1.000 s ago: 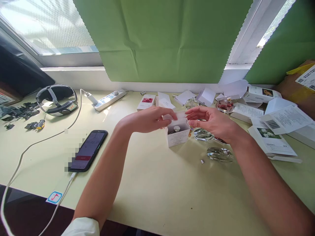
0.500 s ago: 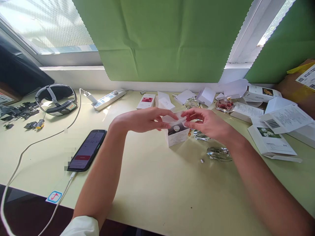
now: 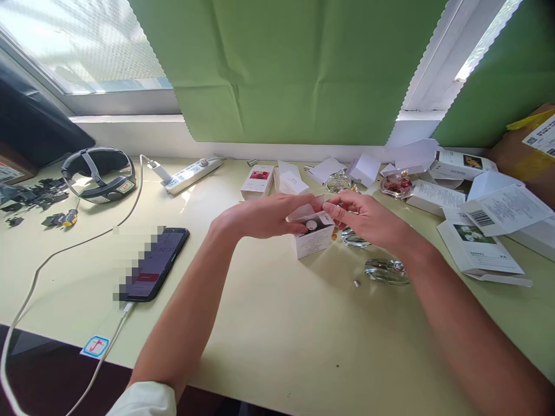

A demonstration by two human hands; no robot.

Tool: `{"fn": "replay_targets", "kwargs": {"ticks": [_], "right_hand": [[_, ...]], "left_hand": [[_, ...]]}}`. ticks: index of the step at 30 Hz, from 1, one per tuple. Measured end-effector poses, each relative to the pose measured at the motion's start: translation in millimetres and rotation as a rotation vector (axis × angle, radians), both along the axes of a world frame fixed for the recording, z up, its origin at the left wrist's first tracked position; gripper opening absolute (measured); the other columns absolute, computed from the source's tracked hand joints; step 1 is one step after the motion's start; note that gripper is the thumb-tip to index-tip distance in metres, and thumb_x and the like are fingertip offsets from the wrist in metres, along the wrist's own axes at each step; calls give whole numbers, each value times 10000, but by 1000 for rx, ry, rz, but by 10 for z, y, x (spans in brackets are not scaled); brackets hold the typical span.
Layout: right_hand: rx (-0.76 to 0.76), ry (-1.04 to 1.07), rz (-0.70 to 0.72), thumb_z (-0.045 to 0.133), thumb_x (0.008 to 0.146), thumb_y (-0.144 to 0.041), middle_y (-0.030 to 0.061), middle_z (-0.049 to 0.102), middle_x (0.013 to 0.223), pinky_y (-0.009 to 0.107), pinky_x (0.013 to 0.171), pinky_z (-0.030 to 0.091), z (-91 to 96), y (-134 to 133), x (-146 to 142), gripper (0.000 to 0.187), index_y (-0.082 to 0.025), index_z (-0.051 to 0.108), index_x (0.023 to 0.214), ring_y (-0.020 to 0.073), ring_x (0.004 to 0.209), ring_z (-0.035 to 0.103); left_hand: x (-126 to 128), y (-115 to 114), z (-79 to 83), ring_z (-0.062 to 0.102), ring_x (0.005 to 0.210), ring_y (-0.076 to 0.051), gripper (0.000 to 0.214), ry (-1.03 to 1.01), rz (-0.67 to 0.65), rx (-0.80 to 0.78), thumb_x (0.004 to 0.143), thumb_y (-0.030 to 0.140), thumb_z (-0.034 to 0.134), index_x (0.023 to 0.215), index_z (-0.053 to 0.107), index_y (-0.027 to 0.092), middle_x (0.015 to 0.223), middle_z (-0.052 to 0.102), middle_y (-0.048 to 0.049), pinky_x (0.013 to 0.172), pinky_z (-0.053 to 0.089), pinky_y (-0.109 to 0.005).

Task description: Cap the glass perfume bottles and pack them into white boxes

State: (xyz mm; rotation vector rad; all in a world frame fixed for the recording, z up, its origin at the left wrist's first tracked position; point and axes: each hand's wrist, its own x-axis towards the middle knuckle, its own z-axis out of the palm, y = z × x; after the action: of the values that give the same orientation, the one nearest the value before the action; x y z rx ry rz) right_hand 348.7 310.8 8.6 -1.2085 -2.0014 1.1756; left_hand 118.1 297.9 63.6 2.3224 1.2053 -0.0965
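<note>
A small white box point(image 3: 313, 242) stands open-topped on the pale yellow-green table point(image 3: 269, 323), with a silver bottle cap showing inside it. My left hand point(image 3: 264, 215) curls round the box's upper left edge, fingers pressing on a top flap. My right hand point(image 3: 368, 218) pinches the flap at the box's upper right corner. Both hands meet over the opening. Just right of the box lie clear glass bottles point(image 3: 385, 270), one partly hidden behind my right hand.
A black phone point(image 3: 154, 264) on a white cable lies at the left. A headset point(image 3: 99, 173), small dark parts and a power strip point(image 3: 193, 173) sit further back. Small boxes point(image 3: 257, 181), paper leaflets and a red-filled bottle point(image 3: 395, 185) crowd the back right. A tiny metal piece point(image 3: 356, 283) lies loose.
Both hands have dropped lower onto the box top and drawn closer together, folding the top flaps down over the opening. The box itself has stayed in place.
</note>
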Motion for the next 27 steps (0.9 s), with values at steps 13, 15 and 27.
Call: {"fn": "replay_targets", "kwargs": {"ticks": [13,15,27], "right_hand": [[-24,-14,-14,611,874,-491,41,626,1181,334,643,510,-5,-46,-6,369,-311,486,1172,184,823,617],[-3,18,27,615,881,-442,34,617,1199,327,647,511,3,-48,-20,404,-338,481,1248,171,804,600],[42,-39,64,617,894,-413,-33,501,719,291,574,417,10,-23,7,235,-307,578,1100,147,642,509]], "left_hand": [[-42,-34,42,626,906,-173,602,-85,38,-40,930,421,537,1458,264,326,1250,599,-78,763,440,-295],[-25,-33,33,626,898,-171,612,-55,57,-49,926,441,538,1459,260,335,1274,585,-79,767,437,-299],[-103,-56,132,613,944,-160,349,-125,71,-105,1008,507,344,1211,505,274,1132,650,-47,726,440,-252]]}}
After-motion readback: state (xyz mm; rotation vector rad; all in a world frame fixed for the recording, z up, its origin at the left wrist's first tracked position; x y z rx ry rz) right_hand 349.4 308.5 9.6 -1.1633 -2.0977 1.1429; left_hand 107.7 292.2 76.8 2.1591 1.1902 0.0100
